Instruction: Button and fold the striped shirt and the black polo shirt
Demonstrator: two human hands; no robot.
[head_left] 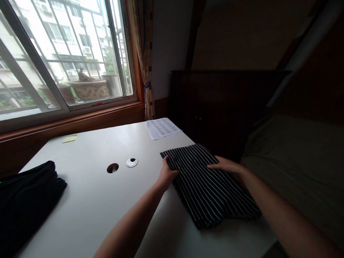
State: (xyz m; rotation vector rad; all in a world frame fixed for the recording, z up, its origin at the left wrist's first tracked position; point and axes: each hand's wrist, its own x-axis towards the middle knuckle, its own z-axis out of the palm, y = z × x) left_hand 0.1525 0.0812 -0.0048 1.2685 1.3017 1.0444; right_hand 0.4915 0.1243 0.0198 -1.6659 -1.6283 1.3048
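A folded black garment with thin white stripes (202,181) lies at the right side of the white table (87,208); its exact kind does not show. My left hand (166,175) grips its left edge near the far corner, thumb on top and the other fingers partly hidden. On the opposite edge, my right hand (226,165) holds the cloth, one finger lying over the stripes and the rest out of sight beneath or behind it. The garment's near end is bunched and slightly uneven.
Dark folded clothing (24,204) rests at the table's left. Printed sheets (164,128) lie at the far corner, a yellow note (69,138) at the far left. A cable hole (113,168) sits beside its round cover (131,162). A bed (301,165) is at the right.
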